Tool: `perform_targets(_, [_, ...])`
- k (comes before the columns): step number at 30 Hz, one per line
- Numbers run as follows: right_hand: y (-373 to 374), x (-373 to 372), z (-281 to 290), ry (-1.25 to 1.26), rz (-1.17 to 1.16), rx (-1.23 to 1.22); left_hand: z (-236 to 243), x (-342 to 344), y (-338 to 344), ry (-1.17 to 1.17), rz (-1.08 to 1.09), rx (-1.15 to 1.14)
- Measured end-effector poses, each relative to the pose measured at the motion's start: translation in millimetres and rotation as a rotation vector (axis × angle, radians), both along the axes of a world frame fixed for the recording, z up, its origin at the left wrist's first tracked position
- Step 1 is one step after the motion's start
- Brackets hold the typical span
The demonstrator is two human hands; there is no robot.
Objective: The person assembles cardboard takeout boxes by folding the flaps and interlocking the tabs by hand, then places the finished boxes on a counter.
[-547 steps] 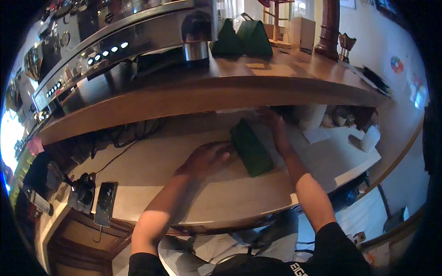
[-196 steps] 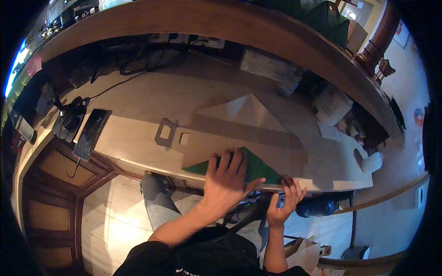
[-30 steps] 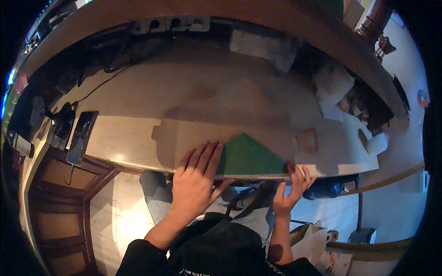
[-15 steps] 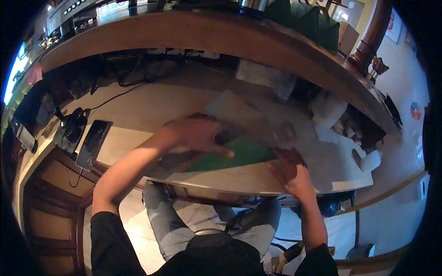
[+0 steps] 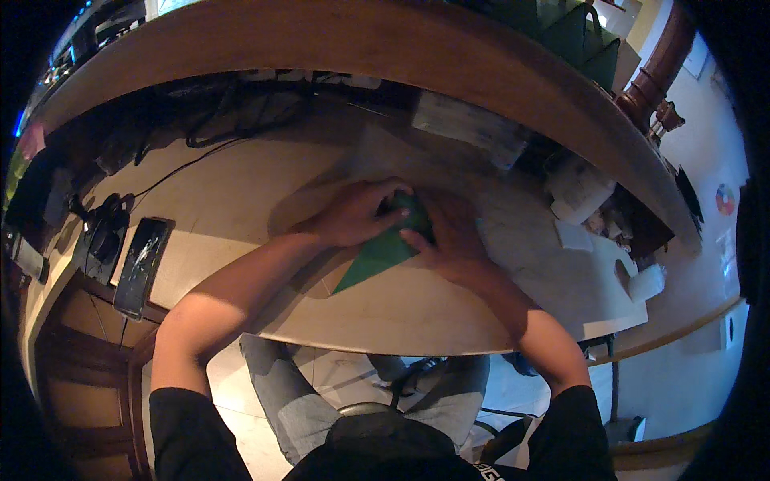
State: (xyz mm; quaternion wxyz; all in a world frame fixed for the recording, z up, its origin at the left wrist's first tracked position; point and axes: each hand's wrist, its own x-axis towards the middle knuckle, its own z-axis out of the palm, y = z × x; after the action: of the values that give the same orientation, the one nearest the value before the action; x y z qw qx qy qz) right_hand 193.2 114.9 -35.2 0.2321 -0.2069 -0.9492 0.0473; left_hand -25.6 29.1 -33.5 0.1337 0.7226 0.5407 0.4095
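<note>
A green sheet of paper (image 5: 377,263) with a pointed, triangular lower corner lies on the pale desk in front of me. Its upper part is bent up between my two hands. My left hand (image 5: 361,215) is curled at its upper left, with the thumb lying on the green surface. From the right, my right hand (image 5: 455,240) presses in with its thumb on the paper and its fingers along the far side. The fingers of both hands partly hide the sheet, so its full shape does not show.
A dark phone (image 5: 141,268) lies at the left beside a black device (image 5: 106,228) with a cable. A curved wooden shelf (image 5: 361,48) overhangs the back, bearing folded green pieces (image 5: 577,40). White containers (image 5: 579,192) and a small white roll (image 5: 646,282) stand right.
My right hand has moved up and left, and my left hand slightly up, so both now meet at the paper. The flat-lying green sheet has become bent up between them.
</note>
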Motion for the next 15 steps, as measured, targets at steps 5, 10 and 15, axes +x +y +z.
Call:
perform_targets(5, [25, 8, -1, -0.039, -0.075, -0.04, 3, -4, -6, 0.2, 0.02, 0.103])
perform_targets(10, [56, 40, 12, -0.041, -0.224, 0.062, -6, -5, -5, 0.337, 0.005, 0.116])
perform_targets(15, [44, 24, -19, 0.016, -0.107, 0.085, -5, -1, -6, 0.344, -0.004, 0.114])
